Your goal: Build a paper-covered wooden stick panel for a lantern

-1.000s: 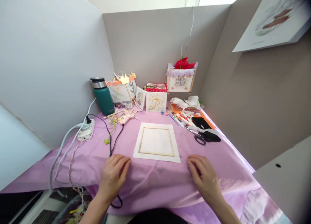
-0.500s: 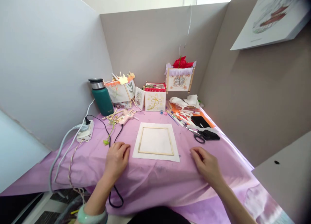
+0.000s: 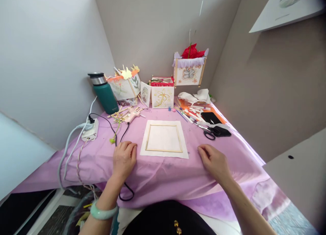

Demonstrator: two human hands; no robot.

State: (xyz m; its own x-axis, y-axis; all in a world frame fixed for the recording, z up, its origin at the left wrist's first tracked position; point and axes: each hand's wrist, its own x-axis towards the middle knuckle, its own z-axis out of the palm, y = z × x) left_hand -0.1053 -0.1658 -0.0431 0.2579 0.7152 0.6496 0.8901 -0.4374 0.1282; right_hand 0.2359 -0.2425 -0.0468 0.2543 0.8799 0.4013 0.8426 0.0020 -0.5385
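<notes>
One camera, worn on the person's head, looks from six o'clock toward twelve, pitched down over the worktop (image 3: 160,173). The wearer's black-clad lap (image 3: 165,214) lies closest, at six; the left hand (image 3: 124,160) shows near seven, the right hand (image 3: 213,163) near four. The grey back panel (image 3: 158,31) stands farther off, at twelve, closing the wide view.
</notes>
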